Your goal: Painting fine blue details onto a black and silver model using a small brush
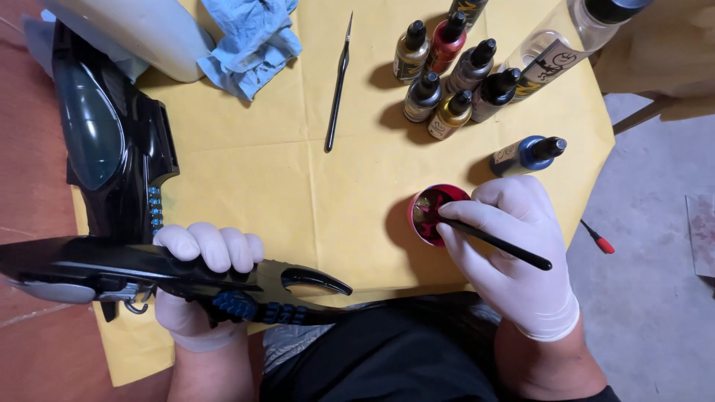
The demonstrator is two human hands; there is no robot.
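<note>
My left hand point(201, 257), in a white glove, grips a long glossy black model part point(89, 264) with blue-painted ribs near its pointed tip, held over the front edge of the yellow paper. In a white glove too, my right hand point(514, 238) holds a thin black paintbrush point(495, 242) whose tip dips into a small red cup point(434, 214) on the paper. A blue paint bottle point(527, 154) lies on its side just behind that hand.
Yellow paper point(298, 186) covers the table. Several small paint bottles point(447, 74) cluster at the back, beside a larger clear bottle point(555, 52). A spare brush point(339, 85), a blue rag point(249, 41), a white container point(141, 30) and another black model piece point(112, 141) lie left.
</note>
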